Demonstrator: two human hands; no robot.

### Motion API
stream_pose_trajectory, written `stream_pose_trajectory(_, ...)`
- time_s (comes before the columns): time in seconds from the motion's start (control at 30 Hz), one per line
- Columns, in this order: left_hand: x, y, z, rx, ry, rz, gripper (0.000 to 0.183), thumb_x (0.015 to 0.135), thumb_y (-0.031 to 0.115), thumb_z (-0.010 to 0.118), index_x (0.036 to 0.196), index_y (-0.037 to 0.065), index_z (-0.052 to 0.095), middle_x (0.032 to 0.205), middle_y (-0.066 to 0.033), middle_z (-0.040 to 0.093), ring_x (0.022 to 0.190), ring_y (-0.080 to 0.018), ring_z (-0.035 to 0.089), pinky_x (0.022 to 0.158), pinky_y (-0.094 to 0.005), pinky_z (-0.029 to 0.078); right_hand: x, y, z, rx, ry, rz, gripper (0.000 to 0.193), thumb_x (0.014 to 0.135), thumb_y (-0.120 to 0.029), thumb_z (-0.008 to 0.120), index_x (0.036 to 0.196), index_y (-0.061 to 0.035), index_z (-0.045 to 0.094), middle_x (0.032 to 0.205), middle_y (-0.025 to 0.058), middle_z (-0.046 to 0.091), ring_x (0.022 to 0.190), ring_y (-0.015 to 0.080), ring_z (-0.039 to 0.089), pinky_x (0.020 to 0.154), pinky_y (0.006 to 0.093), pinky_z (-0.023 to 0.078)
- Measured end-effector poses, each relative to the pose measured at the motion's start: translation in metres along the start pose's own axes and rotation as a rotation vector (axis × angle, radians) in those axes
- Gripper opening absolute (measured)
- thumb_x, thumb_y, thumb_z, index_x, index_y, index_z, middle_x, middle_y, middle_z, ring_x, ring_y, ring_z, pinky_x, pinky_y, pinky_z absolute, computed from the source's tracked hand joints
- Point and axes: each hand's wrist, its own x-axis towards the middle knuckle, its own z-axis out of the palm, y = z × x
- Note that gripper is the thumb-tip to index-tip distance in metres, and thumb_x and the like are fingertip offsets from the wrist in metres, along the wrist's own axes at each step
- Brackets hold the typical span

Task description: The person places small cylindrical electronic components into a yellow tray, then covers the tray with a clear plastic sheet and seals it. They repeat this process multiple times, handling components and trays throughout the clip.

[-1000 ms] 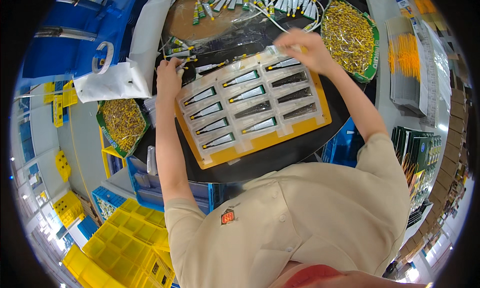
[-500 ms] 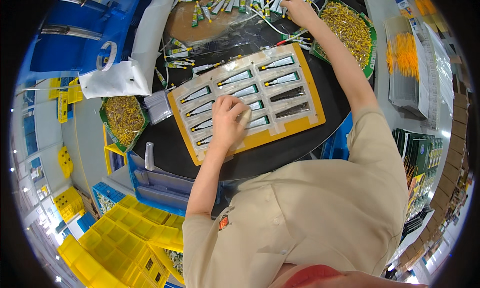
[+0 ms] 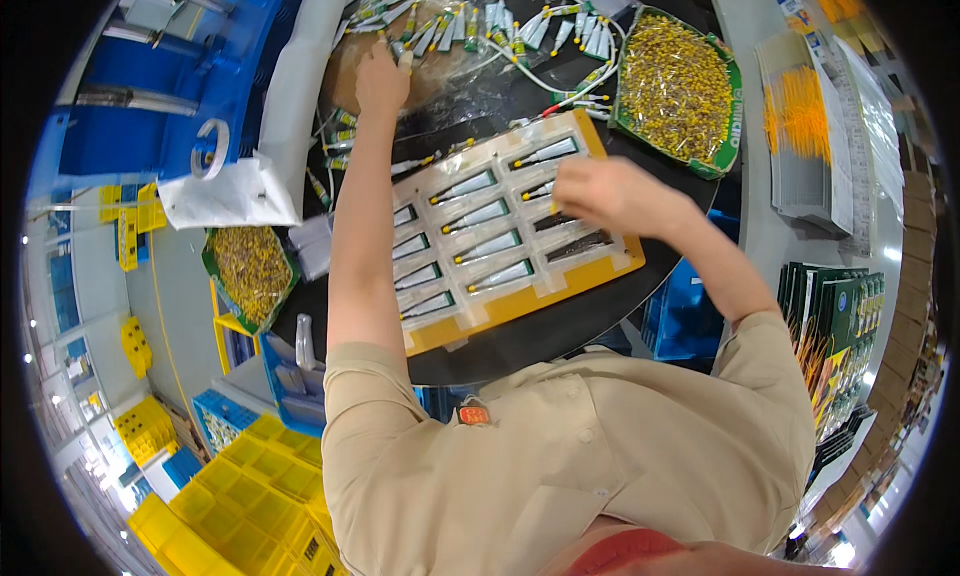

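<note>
A tan tray [image 3: 430, 336] with clear moulded slots lies tilted on the black table, many slots holding small silver-and-green tubes [image 3: 475, 216] with dark or yellow tips. Over its right column, my right hand [image 3: 615, 194] is closed, slightly blurred. A yellow tip peeks out under its fingertips; the rest of that tube is hidden. Slots beside and below this hand look dark, without a tube. At the far left, my left hand [image 3: 382, 84] reaches to the loose tubes [image 3: 440, 31], index finger and thumb apart, close to one tube.
Green-edged boxes of yellow-tipped small parts stand right [image 3: 675, 91] and left [image 3: 250, 271] of the tray. A white cable [image 3: 540, 76] curls among the tubes. Blue shelving [image 3: 150, 96] is at the left, yellow bins [image 3: 240, 486] at the lower left, and orange sticks [image 3: 797, 116] at the right.
My left hand has left the tray and moved up to the loose tubes. My right hand has come from the far pile down to the tray's right column.
</note>
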Motion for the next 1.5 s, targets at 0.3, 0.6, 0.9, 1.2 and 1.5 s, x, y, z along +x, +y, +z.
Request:
stream_pose_trajectory(0.3, -0.029, 0.051, -0.032, -0.322, -0.027, 0.028, 0.025, 0.081, 0.012, 0.071, 0.105, 0.01, 0.074, 0.096, -0.0137, 0.067, 0.089, -0.0316, 0.065, 0.078, -0.0419, 0.053, -0.02, 0.029, 0.019, 0.15, 0.249, 0.078, 0.006, 0.087, -0.006, 0.067, 0.092, -0.0031, 0.065, 0.088, 0.011, 0.063, 0.087, 0.0306, 0.064, 0.078, 0.0387, 0.053)
stream_pose_trajectory(0.6, -0.238, 0.191, -0.106, -0.624, -0.373, 0.572, 0.032, 0.079, 0.003, 0.071, 0.11, 0.01, 0.074, 0.091, -0.0087, 0.06, 0.086, -0.0262, 0.059, 0.076, -0.0365, 0.05, -0.076, 0.116, -0.051, -0.498, -0.187, 0.502, 0.06, 0.068, -0.002, 0.075, 0.123, -0.0169, 0.058, 0.118, 0.0102, 0.056, 0.12, 0.0332, 0.051, 0.099, 0.0459, 0.044)
stream_pose_trajectory(0.9, -0.225, 0.198, -0.091, -0.337, -0.22, 0.469, 0.053, 0.087, 0.023, 0.069, 0.137, 0.013, 0.056, 0.139, -0.0156, 0.048, 0.124, -0.0376, 0.045, 0.104, -0.0506, 0.036, -0.08, 0.13, -0.039, -0.497, -0.017, 0.441, 0.039, 0.074, -0.008, 0.072, 0.11, -0.0156, 0.062, 0.108, 0.0111, 0.059, 0.111, 0.0335, 0.058, 0.088, 0.0468, 0.051)
stream_pose_trajectory(1.2, -0.185, 0.188, -0.067, -0.217, -0.199, 0.405, 0.04, 0.092, 0.022, 0.062, 0.128, 0.005, 0.06, 0.149, -0.0171, 0.043, 0.141, -0.0422, 0.031, 0.113, -0.058, 0.025, -0.093, 0.133, -0.048, -0.208, 0.326, 0.42, 0.023, 0.078, -0.009, 0.066, 0.101, -0.0107, 0.064, 0.094, 0.0138, 0.063, 0.094, 0.035, 0.063, 0.081, 0.0445, 0.053)
stream_pose_trajectory(1.5, -0.081, 0.329, 0.018, -0.864, -0.023, 0.476, 0.04, 0.094, 0.013, 0.059, 0.131, -0.001, 0.056, 0.122, -0.0242, 0.063, 0.119, -0.0445, 0.056, 0.101, -0.0485, 0.044, -0.093, 0.134, -0.099, -0.215, 0.297, 0.438, 0.02, 0.082, -0.008, 0.068, 0.101, -0.0051, 0.065, 0.092, 0.0112, 0.066, 0.085, 0.0284, 0.064, 0.077, 0.037, 0.052)
